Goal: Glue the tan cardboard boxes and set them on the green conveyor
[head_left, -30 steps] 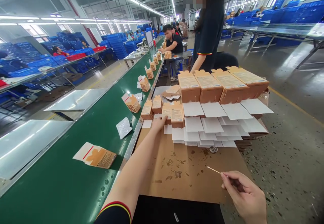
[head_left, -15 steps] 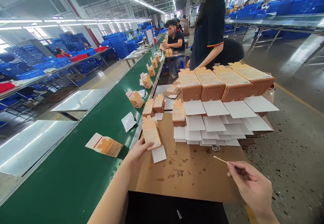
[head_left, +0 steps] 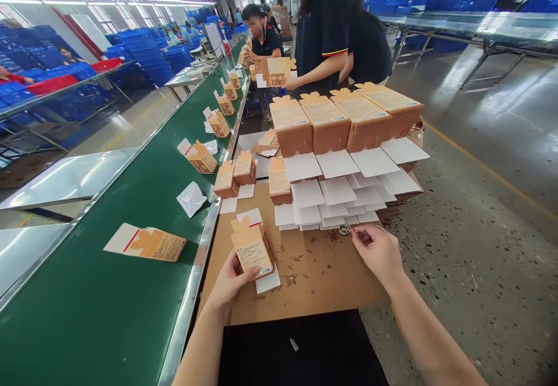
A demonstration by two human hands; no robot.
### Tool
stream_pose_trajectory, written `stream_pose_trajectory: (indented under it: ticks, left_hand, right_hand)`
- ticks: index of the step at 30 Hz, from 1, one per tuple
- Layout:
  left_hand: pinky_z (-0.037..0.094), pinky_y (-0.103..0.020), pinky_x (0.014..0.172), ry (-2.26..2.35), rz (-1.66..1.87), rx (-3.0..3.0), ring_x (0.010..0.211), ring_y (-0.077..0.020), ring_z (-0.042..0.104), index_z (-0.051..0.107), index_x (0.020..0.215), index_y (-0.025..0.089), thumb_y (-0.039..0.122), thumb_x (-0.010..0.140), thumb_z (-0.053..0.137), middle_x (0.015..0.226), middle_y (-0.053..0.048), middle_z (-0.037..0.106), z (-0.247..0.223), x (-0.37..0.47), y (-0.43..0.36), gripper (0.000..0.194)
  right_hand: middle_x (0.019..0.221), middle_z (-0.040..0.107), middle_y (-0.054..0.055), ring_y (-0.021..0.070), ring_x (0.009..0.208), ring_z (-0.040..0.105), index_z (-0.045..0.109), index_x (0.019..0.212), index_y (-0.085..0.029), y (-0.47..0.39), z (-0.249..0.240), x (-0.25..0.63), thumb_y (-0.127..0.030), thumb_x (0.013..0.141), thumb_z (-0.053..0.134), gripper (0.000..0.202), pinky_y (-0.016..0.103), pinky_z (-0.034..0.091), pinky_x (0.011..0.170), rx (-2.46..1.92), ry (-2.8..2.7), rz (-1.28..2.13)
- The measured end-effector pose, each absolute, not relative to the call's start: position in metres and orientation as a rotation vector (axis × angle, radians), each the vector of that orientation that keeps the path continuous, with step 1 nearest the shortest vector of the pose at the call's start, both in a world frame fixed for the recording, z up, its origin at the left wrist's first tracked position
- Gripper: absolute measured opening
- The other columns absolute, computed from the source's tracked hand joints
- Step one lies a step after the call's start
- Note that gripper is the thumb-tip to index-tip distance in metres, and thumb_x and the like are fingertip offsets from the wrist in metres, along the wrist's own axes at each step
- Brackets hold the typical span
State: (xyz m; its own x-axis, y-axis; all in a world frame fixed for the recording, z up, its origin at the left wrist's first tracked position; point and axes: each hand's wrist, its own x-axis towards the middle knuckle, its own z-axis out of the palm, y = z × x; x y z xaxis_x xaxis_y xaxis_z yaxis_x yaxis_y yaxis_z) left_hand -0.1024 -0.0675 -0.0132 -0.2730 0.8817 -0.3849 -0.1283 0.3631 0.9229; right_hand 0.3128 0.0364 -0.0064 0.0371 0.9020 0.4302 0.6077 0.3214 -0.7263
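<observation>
In the head view, my left hand grips a box by its lower end, thumb on the printed face, above the stained cardboard. The box's top flaps stand open, and a white flap hangs out below it.

My right hand pinches a swab between thumb and fingertips, its end at a small dish. The dish sits just in front of the stack of boxes with white flaps sticking out.

To my left, more boxes and a foil packet lie on the green belt.
</observation>
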Motion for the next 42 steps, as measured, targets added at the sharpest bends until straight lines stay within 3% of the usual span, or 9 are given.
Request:
stream_pose_trajectory:
  ticks: [8,14,19,26,35,42]
  left_hand:
    - [0.067,-0.063,0.127,1.45,1.174,0.71,0.145,-0.0509,0.085,0.085,0.132,0.022,0.069,0.057,0.123,0.146,-0.024,0.091,-0.005,-0.098,-0.06,0.096]
    - [0.066,-0.064,0.128,1.425,1.191,0.723,0.144,-0.0487,0.085,0.086,0.134,0.023,0.061,0.061,0.123,0.147,-0.022,0.091,-0.003,-0.092,-0.06,0.09]
    - [0.068,-0.064,0.127,1.418,1.188,0.74,0.14,-0.0461,0.086,0.082,0.133,0.023,0.057,0.064,0.122,0.144,-0.019,0.091,-0.003,-0.09,-0.065,0.087]
    - [0.07,-0.058,0.119,1.391,1.192,0.802,0.134,-0.0426,0.087,0.076,0.135,0.025,0.054,0.067,0.121,0.139,-0.016,0.091,-0.005,-0.085,-0.068,0.086]
    - [0.069,-0.058,0.124,1.47,1.177,0.997,0.144,-0.0437,0.084,0.071,0.147,0.026,0.049,0.071,0.118,0.145,-0.016,0.087,-0.004,-0.079,-0.084,0.092]
    - [0.071,-0.06,0.118,1.607,1.102,1.284,0.131,-0.0385,0.086,0.065,0.147,0.028,0.055,0.085,0.105,0.142,-0.014,0.084,-0.019,-0.079,-0.105,0.079]
  right_hand:
    - [0.072,0.083,0.008,0.0274,0.063,0.077,0.088,0.086,-0.03,0.036,-0.008,0.32,-0.064,0.11,0.079,0.043,0.042,0.07,0.059,-1.367,-1.676,0.401]
    - [0.081,0.089,0.005,0.0258,0.065,0.08,0.095,0.098,-0.032,-0.013,0.002,0.275,-0.05,0.114,0.082,0.027,0.042,0.074,0.061,-1.193,-1.612,0.628]
    - [0.08,0.087,0.003,0.0203,0.067,0.08,0.092,0.089,-0.03,-0.047,-0.01,0.197,-0.037,0.112,0.083,0.025,0.031,0.07,0.064,-1.017,-1.73,1.002]
    - [0.076,0.083,0.002,0.0175,0.064,0.076,0.087,0.085,-0.027,-0.047,-0.036,0.156,-0.025,0.106,0.079,0.022,0.026,0.063,0.06,-0.961,-1.848,1.151]
    - [0.078,0.084,0.003,0.0186,0.065,0.078,0.09,0.088,-0.028,-0.037,-0.018,0.203,-0.04,0.111,0.082,0.028,0.028,0.068,0.062,-1.052,-1.761,1.055]
    - [0.076,0.084,0.005,0.0233,0.064,0.078,0.092,0.09,-0.031,-0.037,-0.005,0.247,-0.052,0.113,0.085,0.032,0.036,0.07,0.061,-1.127,-1.674,1.005]
